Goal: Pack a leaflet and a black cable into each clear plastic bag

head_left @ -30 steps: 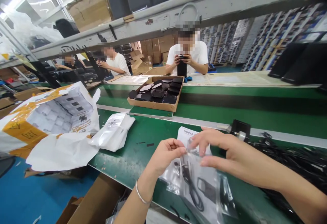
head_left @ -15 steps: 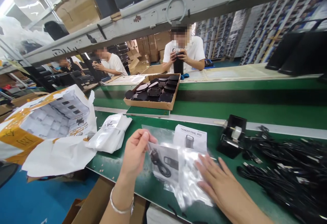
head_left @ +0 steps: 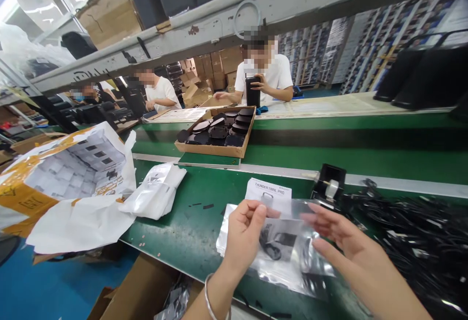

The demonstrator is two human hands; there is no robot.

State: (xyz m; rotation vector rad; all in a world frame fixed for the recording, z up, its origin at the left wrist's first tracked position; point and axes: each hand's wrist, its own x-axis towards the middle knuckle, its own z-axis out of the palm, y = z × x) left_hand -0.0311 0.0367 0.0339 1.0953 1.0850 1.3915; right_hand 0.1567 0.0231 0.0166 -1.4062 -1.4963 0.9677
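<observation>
My left hand (head_left: 244, 235) pinches the top edge of a clear plastic bag (head_left: 305, 281) between thumb and fingers. Inside the bag are a coiled black cable (head_left: 271, 249) and a printed sheet with a picture of a dark device. At the bag's right side is my right hand (head_left: 347, 244), blurred, its thumb and fingers apart. Behind the bag lies a white leaflet (head_left: 256, 188) titled "THUNDER TRAIL PRO", partly covered by my left hand. A pile of black cables (head_left: 413, 227) spreads to the right of my right hand.
A black tape dispenser (head_left: 327, 183) stands behind my right hand. To the left are a stack of plastic bags (head_left: 155, 191) and an open white-and-orange carton (head_left: 29, 208). A cardboard tray (head_left: 214, 149) of black parts sits farther back. Across the bench, a co-worker (head_left: 281, 74) holds a black device.
Both hands and the bag have moved right. My right hand has come off the bag's flat front, where it was pressing, to its side. The co-worker's device is lower, one hand off it.
</observation>
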